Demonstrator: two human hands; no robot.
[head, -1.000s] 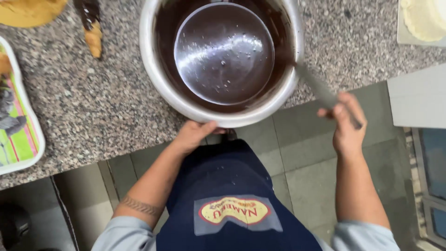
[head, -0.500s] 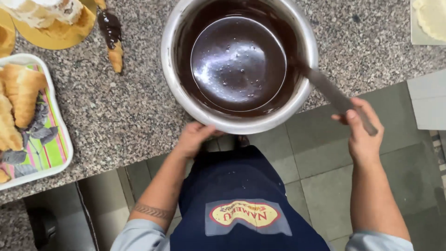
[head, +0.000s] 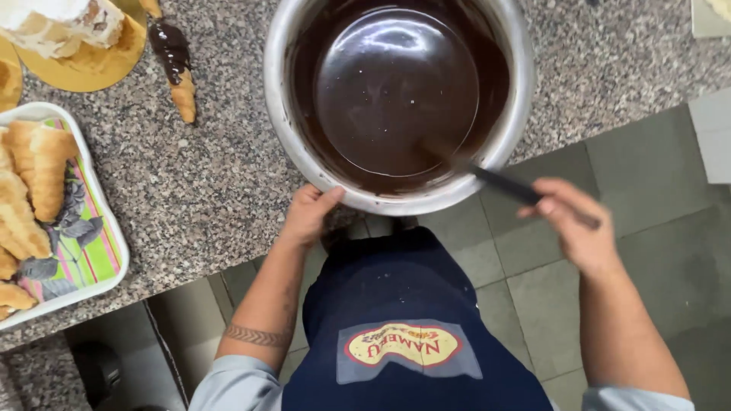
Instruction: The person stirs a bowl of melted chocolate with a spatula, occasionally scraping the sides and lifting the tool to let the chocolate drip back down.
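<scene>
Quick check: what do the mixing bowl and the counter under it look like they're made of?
Bowl: apparently stainless steel, going by its shiny silver rim with bright reflections. Counter: seemingly polished granite or similar stone, with a speckled grey-brown grain and slight sheen.

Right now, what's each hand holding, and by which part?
Right hand grips the dark utensil by its handle end, its tip sunk in the chocolate. Left hand steadies the metal bowl at its near rim.
</scene>
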